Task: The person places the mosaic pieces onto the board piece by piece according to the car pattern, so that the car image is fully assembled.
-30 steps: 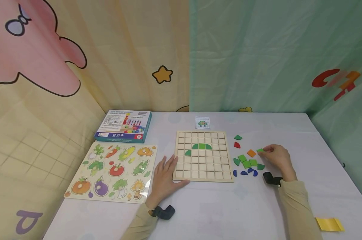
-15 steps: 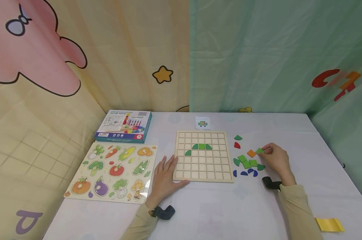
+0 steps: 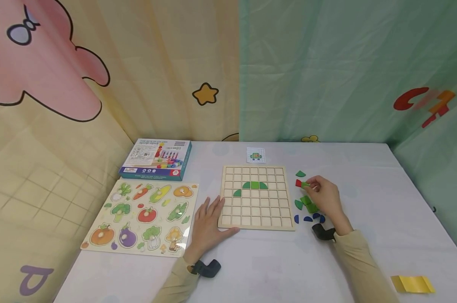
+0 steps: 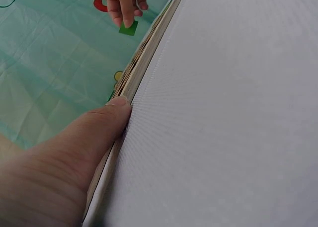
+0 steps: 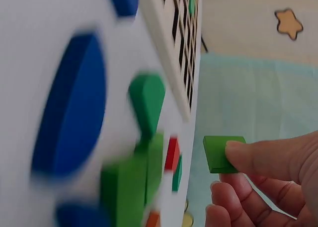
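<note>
Cartoon-printed curtains [image 3: 167,63] and a vegetable puzzle [image 3: 140,226] suggest a playroom.

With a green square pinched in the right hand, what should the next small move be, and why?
Probably carry the green square left over the grid board: the right hand holds it raised beside the board, the left hand touches the board's edge, and green pieces sit there among bare cells.

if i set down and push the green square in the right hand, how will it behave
The green square is probably stiff, showing no bend where the right hand pinches it. It looks small and thin, so likely light. With flat faces and straight edges, it would likely slide rather than roll.
</note>
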### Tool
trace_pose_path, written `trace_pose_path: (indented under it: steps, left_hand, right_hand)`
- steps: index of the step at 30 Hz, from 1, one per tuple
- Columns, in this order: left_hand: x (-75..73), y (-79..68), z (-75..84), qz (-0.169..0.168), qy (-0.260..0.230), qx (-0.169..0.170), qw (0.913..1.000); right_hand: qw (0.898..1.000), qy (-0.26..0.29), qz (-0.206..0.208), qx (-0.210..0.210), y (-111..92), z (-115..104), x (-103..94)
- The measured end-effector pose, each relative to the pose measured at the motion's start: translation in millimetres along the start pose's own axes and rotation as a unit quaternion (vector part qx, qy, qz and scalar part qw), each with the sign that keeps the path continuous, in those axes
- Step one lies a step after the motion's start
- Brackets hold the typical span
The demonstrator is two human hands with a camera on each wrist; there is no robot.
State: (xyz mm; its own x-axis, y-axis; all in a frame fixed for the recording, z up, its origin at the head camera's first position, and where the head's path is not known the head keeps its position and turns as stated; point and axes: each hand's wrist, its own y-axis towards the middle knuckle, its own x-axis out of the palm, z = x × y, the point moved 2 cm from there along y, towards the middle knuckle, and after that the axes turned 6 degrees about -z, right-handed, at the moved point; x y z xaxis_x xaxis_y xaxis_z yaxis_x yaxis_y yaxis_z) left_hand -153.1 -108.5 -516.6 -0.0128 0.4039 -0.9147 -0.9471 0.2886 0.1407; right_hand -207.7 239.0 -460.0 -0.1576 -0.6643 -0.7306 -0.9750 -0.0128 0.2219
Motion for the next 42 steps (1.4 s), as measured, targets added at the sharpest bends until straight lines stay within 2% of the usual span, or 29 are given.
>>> trace_pose_path:
  steps: [4, 8, 12, 19, 31, 42]
  left_hand:
    - [-0.1, -0.2, -0.2, -0.002, -0.003, -0.001, 1.0]
    - [-1.0, -0.4, 1.0, -0.001, -0.007, -0.001, 1.0]
    - [-1.4, -0.9, 1.2, 0.001, -0.005, 0.0, 1.0]
    - [-3.6, -0.8, 1.9, 0.001, -0.002, 0.001, 1.0]
    - [-3.9, -0.7, 2.0, -0.002, -0.003, 0.002, 1.0]
    - [-2.1, 0.0, 0.9, -0.005, 0.003, -0.002, 1.0]
  right_hand:
    - [0.999, 0.011, -0.039, -0.036, 6, -22, 16.0]
    - [0.995, 0.019, -0.079, -0.055, 10, -40, 33.1]
    - [0.991, 0.025, -0.112, -0.067, 13, -58, 49.1]
    - [0.986, 0.027, -0.145, -0.075, 19, -83, 70.9]
    - [0.982, 0.037, -0.179, -0.056, 27, -98, 97.7]
    - [0.979, 0.032, -0.191, -0.057, 31, -101, 101.6]
